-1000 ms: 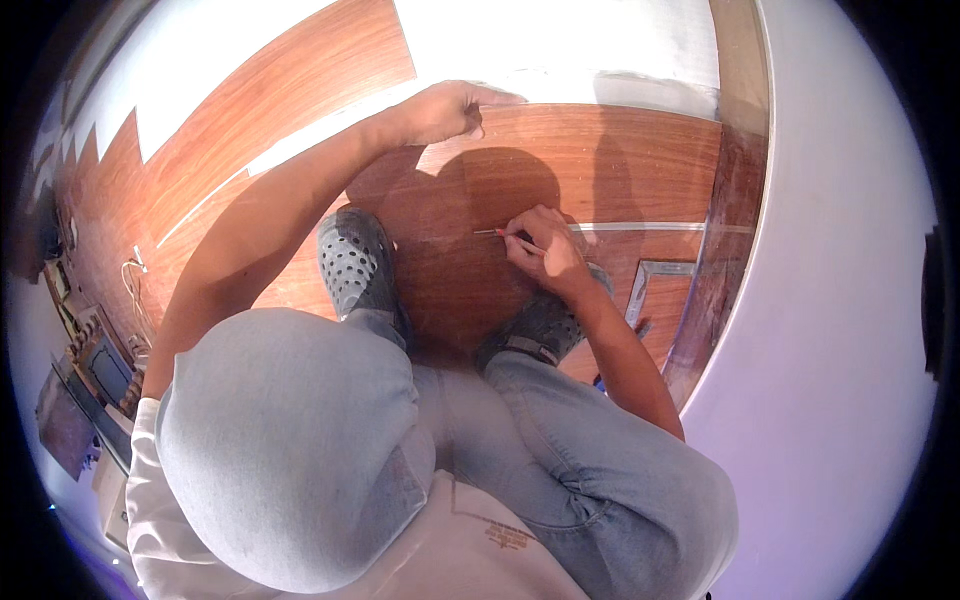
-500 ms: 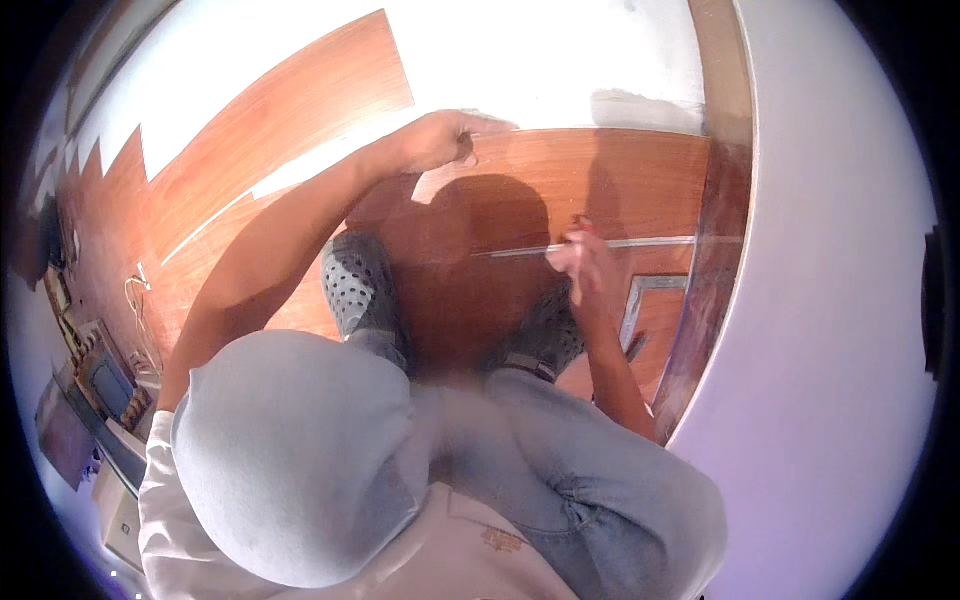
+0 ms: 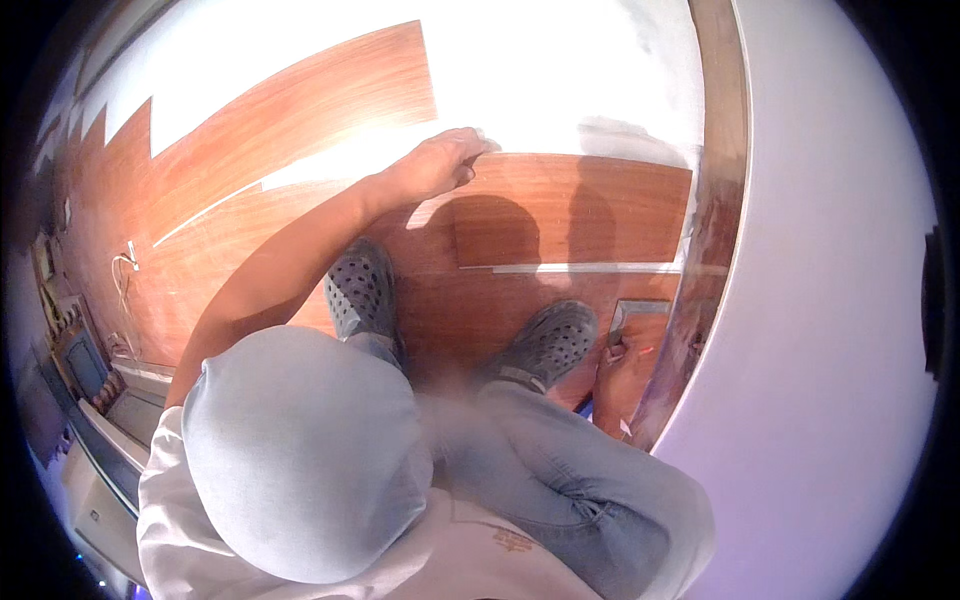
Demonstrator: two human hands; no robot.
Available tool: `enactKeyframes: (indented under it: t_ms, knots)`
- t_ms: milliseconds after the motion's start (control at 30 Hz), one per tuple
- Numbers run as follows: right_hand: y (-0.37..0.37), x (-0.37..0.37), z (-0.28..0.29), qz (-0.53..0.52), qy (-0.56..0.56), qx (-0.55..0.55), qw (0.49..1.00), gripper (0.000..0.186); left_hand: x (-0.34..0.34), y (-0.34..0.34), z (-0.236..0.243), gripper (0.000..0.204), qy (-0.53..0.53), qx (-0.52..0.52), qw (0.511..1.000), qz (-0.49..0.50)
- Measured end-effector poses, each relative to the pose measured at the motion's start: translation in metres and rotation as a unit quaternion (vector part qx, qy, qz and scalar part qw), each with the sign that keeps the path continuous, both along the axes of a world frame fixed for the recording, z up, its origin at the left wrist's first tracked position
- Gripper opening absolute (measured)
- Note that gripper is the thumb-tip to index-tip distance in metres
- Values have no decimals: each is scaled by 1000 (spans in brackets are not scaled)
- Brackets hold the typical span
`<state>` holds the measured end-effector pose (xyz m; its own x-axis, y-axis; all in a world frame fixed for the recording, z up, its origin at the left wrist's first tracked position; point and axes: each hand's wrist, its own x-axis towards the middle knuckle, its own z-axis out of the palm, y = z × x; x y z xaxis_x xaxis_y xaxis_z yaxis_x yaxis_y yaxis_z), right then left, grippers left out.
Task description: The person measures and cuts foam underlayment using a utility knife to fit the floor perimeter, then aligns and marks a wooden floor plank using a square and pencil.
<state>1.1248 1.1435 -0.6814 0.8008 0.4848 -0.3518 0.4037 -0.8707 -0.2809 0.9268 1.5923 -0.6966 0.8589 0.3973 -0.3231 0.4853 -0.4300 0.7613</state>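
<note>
Nearest the camera, a knee in light blue jeans is filling the lower left. Beyond it, two perforated dark clogs are standing on the wood-look flooring. The right hand is lying low beside the right clog, next to a grey metal square; a small red tip is showing by its fingers, but whether they are grasping anything cannot be told. Farther on, the loose plank is lying crosswise ahead of the clogs, a white strip running along its near edge and shadow falling across it. The left hand is resting at the plank's far left corner, fingers bent; whether it is gripping or only pressing cannot be told. White underlay is showing beyond. A pale wall is bounding the right side.
</note>
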Motion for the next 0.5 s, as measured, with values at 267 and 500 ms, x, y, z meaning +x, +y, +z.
enactKeyframes:
  t_ms: [267,500]
  knots:
    - [-30,30,-15,47,100,-72,991,34,-11,0,-1,23,-72,70,992,72]
    - [8,47,10,-8,118,197,973,25,-29,10,3,20,-59,45,989,131]
